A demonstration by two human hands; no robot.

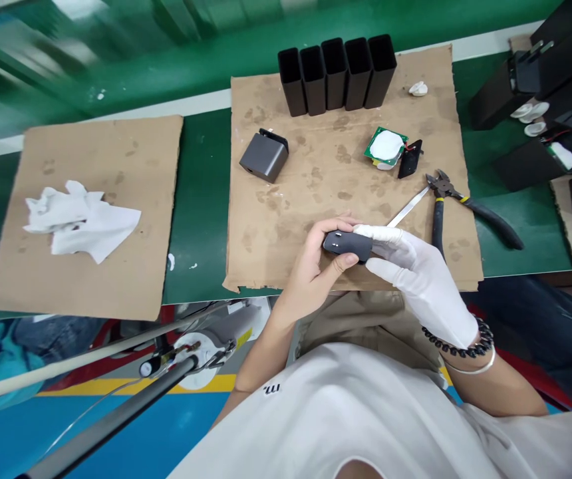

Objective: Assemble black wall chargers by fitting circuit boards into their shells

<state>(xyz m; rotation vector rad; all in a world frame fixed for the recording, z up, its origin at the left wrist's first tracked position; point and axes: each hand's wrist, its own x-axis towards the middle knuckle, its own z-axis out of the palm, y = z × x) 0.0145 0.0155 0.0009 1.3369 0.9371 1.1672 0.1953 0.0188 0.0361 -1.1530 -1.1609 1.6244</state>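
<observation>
My bare left hand (316, 273) and my white-gloved right hand (416, 273) both grip one small dark grey charger housing (348, 245), held just above the near edge of a brown cardboard mat (316, 193). The left thumb presses its underside while the gloved fingers wrap its right end. A thin metal blade (408, 207) sticks out past my right hand; whether the hand holds it is unclear. Farther back on the mat lie another grey charger body (265, 156) and a green circuit board with a white blob and a black end piece (388, 148).
Several open black housings (336, 73) stand in a row at the mat's far edge. Black-handled cutters (465, 203) lie to the right. A crumpled white cloth (81, 219) rests on a second cardboard sheet (91, 266) at the left. More black housings (555, 100) sit at far right.
</observation>
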